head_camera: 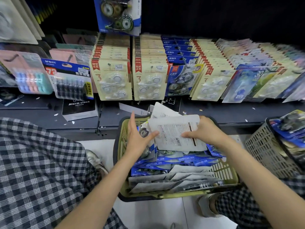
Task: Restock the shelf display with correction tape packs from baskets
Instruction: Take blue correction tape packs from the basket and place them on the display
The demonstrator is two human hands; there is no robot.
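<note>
A yellow-green basket (228, 172) on the floor between my knees is heaped with correction tape packs, blue-fronted ones (178, 160) and grey card backs. My right hand (204, 131) grips a stack of packs (175, 132), white printed backs up, over the basket's far end. My left hand (138, 138) has straight fingers and its thumb touches the stack's left edge. Above, the shelf display (148, 76) carries rows of hanging cream and blue packs.
A grey basket (265, 151) with more blue packs stands at the right. An "Alarm clock" box (79, 108) lies on the dark lower ledge. One blue pack (118, 14) hangs high above. My checked trouser knees flank the basket on the white floor.
</note>
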